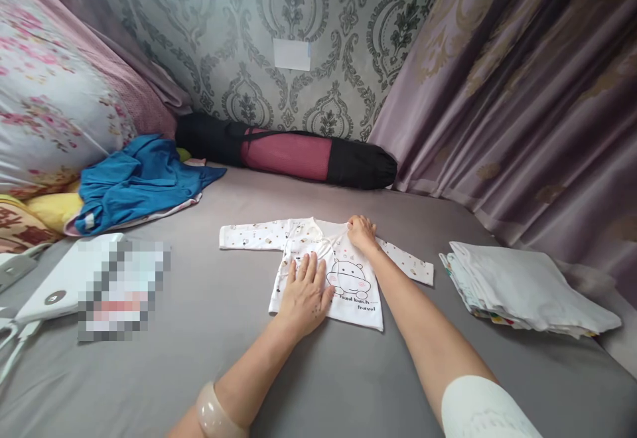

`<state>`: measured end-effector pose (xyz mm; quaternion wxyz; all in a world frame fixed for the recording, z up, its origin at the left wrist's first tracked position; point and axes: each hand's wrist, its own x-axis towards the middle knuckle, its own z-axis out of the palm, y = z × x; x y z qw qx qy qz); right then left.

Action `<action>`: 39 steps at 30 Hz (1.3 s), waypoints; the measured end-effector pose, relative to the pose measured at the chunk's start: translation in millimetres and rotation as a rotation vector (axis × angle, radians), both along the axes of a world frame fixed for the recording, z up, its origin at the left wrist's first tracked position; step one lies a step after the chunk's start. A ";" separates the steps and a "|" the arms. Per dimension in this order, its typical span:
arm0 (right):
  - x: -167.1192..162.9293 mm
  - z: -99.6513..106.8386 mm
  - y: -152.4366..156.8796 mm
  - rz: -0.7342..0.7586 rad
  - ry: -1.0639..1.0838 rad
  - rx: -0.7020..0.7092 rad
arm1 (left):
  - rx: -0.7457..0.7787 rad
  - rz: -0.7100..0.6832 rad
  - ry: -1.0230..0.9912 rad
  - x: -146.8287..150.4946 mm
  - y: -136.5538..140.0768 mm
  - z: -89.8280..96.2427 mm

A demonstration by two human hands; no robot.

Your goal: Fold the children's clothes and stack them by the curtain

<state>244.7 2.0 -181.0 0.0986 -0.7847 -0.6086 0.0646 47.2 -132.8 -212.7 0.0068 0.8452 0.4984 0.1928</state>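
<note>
A small white baby shirt [351, 272] lies spread out on the grey sheet, its sleeves stretched to both sides. Small prints dot the sleeves and left part, and a cartoon hippo with lettering is on the front. My left hand [304, 295] rests flat on the lower left of the shirt, fingers spread and holding nothing. At the shoulder near the neckline on the right, my right hand [362, 232] has its fingers curled in, gripping the fabric. Thin ties show at the neckline between the hands.
Folded cloths [527, 285] are stacked at right on the grey sheet [209, 358]. A black and maroon roll bag [286, 156] lies along the wall. To the left are a blue garment [142, 182], a white device [70, 282] with cables and a blurred packet [124, 292].
</note>
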 end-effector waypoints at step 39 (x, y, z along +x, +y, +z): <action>-95.4 -4.5 23.9 0.180 0.097 0.120 | -0.103 0.061 0.138 -5.2 9.7 6.0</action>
